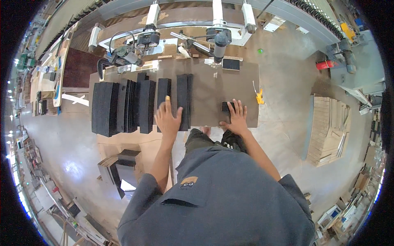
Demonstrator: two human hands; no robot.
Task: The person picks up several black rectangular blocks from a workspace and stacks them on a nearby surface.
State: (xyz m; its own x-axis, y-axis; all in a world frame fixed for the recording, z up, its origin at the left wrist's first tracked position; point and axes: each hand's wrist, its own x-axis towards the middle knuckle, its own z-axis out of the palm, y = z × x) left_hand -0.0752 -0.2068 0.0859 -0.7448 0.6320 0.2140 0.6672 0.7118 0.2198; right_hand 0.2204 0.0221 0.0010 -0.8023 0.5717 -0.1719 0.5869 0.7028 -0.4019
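My left hand (167, 119) has its fingers stretched out and the thumb apart. It lies over the near end of a narrow stack of black strips (164, 87), and one fingertip has something yellow on it. Whether it presses on the strips I cannot tell. Spread fingers of my right hand (237, 118) rest at a small black block (226, 107) near the right end of the brown tabletop (207, 92), partly covering it. Between the hands, close to my left thumb, stands another stack of black strips (184, 94).
Further black stacks (105, 108) line the table's left side. Machine arms with a dark cylinder (220, 44) overhang the far edge, near a small black rectangular piece (231, 64). A yellow tool (259, 96) lies at the right edge. Stacked boards (328, 131) stand on the right-hand floor.
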